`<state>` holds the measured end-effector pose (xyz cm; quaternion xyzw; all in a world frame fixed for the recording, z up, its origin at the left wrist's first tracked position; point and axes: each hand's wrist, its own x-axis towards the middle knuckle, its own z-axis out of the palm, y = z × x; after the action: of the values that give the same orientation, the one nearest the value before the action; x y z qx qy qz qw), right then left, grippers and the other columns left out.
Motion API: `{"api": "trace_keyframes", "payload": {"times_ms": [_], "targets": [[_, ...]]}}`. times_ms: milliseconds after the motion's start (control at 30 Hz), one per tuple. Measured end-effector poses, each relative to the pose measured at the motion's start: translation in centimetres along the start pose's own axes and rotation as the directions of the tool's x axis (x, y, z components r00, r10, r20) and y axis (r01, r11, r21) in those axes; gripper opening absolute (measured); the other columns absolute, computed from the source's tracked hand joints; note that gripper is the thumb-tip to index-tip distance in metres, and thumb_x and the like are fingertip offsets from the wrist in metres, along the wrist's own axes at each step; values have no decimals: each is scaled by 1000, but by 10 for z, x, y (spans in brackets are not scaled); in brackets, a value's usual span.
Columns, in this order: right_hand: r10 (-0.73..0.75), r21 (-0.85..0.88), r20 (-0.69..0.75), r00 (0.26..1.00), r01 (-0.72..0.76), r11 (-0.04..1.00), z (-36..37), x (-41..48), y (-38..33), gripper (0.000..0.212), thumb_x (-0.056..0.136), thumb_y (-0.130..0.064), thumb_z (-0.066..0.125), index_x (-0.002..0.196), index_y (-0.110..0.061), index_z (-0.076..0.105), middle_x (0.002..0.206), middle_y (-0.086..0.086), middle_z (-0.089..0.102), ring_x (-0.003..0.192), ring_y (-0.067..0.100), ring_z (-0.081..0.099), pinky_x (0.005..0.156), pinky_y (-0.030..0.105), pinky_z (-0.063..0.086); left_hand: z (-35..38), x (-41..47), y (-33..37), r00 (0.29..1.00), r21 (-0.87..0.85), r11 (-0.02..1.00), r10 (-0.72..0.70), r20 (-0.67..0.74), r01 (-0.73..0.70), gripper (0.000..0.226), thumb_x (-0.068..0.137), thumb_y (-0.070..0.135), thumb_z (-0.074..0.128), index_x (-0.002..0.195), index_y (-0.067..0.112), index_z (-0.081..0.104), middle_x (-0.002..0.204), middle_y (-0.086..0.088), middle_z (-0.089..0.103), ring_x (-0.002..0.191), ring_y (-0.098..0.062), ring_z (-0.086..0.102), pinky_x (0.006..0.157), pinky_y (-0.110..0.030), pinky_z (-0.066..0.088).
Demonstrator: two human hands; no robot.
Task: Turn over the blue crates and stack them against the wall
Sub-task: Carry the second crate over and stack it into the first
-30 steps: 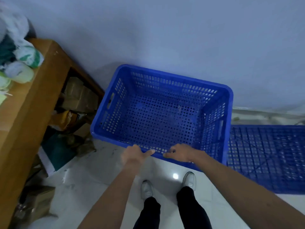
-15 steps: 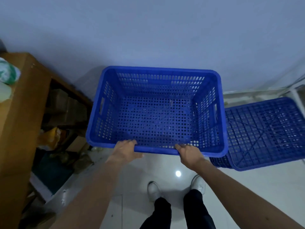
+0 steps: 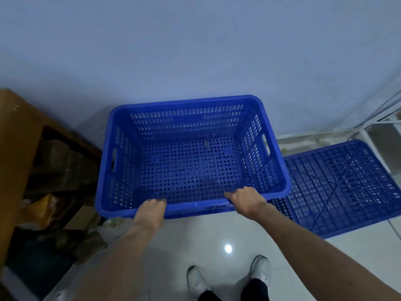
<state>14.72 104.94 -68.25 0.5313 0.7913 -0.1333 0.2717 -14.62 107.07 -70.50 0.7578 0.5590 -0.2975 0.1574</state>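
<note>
The blue crate (image 3: 191, 157) sits open side up, close to the wall (image 3: 195, 51). Its near rim is held by both hands. The left hand (image 3: 152, 208) is curled over the rim, fingers tucked inside the crate. The right hand (image 3: 245, 199) is curled over the same rim, a little way along from the left hand, with its thumb lying along the top edge.

The crate looks like hard plastic full of little holes, so it is probably light and stiff. It should not bend much or break if it bumps the floor. The smooth rim could slip a bit, so a firm hold is best. There is a handle hole in each short side, one out past the left hand and one out past the right hand. Those look like good places to grab when flipping it.

Just past the right hand, a second blue crate (image 3: 342, 187) lies bottom side up on the white floor (image 3: 217, 233). Beyond the left hand stands a brown wooden table (image 3: 15, 135) with boxes (image 3: 58, 161) under it.
</note>
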Motion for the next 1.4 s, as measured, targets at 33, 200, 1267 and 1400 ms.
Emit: {"api": "trace_keyframes", "payload": {"times_ms": [33, 200, 1267, 1400], "targets": [[9, -27, -4, 1000, -9, 1000, -3, 3, 3, 47, 95, -5, 41, 140, -21, 40, 106, 10, 68, 93, 31, 65, 65, 35, 40, -4, 3, 1, 1000, 0, 1000, 1, 0, -1, 18, 97, 16, 54, 116, 14, 55, 110, -6, 66, 102, -25, 63, 82, -35, 47], [59, -56, -15, 998, -60, 997, -1, 13, 7, 49, 94, -4, 43, 140, -21, 38, 99, 6, 69, 79, 27, 63, 61, 35, 42, -14, 10, 0, 1000, 1, 1000, -3, -18, 3, 23, 97, 17, 55, 120, 13, 52, 113, -7, 66, 104, -27, 64, 86, -37, 48], [162, 123, -78, 984, -152, 981, 24, 16, 1, 55, 91, -4, 49, 142, -16, 30, 123, 9, 54, 108, 30, 57, 99, 39, 41, 8, -6, 26, 963, -141, 969, -225, -150, 204, 66, 83, 23, 67, 138, 14, 31, 145, -15, 31, 144, -34, 22, 120, -52, 11], [223, 183, -106, 969, -202, 962, 29, 14, -1, 39, 95, -13, 47, 133, -16, 39, 119, 8, 56, 107, 29, 56, 99, 40, 40, 9, -6, 24, 963, -159, 966, -228, -145, 204, 64, 83, 27, 66, 135, 14, 31, 143, -15, 33, 142, -33, 24, 121, -52, 12]]}}
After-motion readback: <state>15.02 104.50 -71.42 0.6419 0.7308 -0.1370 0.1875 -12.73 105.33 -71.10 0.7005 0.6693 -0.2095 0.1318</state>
